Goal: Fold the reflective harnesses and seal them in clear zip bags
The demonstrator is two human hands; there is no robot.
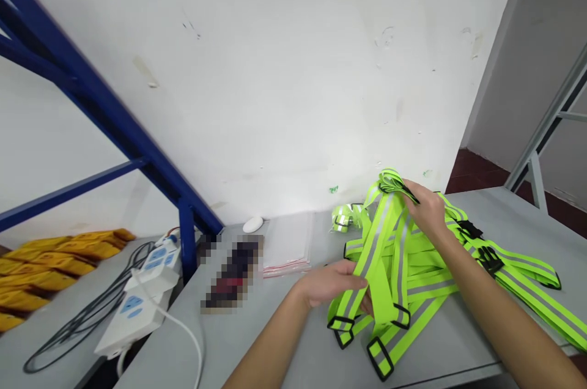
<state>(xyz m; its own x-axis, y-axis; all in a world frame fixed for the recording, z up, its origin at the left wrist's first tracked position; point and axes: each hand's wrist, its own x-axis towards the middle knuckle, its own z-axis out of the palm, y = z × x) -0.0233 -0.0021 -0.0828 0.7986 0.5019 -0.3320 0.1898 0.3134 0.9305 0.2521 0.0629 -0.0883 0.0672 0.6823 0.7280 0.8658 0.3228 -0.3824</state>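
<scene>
Lime-green reflective harness straps (pixel 394 266) lie mostly unfolded in a heap on a grey table (pixel 229 352), between the hands. The right hand (pixel 426 208) closes on a folded strap end (pixel 389 184); the left hand (pixel 332 284) curls against the heap, grip not determinable. One small folded bundle (pixel 342 218) lies beyond; clear plastic bags (pixel 287 242) lie ahead of the left hand.

My right hand (pixel 426 208) pinches high, fingers curled downward; my left hand (pixel 332 284) sits lower, palm turned inward.
</scene>
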